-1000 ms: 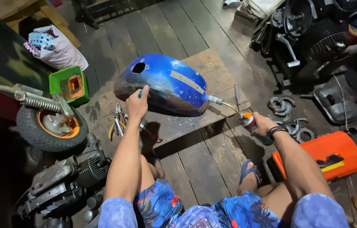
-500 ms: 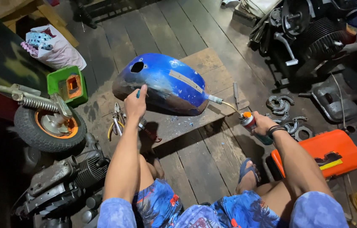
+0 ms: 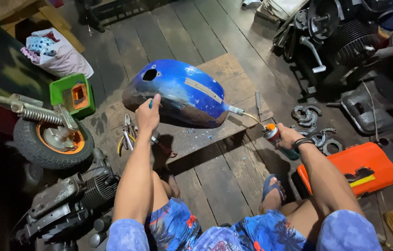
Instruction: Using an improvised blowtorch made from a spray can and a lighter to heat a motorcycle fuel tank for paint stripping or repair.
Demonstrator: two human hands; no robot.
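Note:
A blue fuel tank (image 3: pixel 180 90) with a hole on top and scorched, bare patches lies on a wooden board (image 3: pixel 191 135). My left hand (image 3: pixel 148 115) holds a small blue-handled tool against the tank's near left side. My right hand (image 3: pixel 285 139) grips a gas torch canister (image 3: pixel 276 138) with an orange collar. Its thin nozzle (image 3: pixel 243 114) points at the tank's right end. Paint flakes lie on the board under the tank.
Pliers (image 3: pixel 126 132) lie left of my left hand. A small wheel (image 3: pixel 52 139) and an engine (image 3: pixel 66 200) sit at the left, a green box (image 3: pixel 73 95) behind them. An orange case (image 3: pixel 354 169), metal rings (image 3: pixel 310 123) and engine parts (image 3: pixel 340 37) are at the right.
The view has shifted slightly. My left hand stays on the tank's left side and my right hand keeps the torch at the right end.

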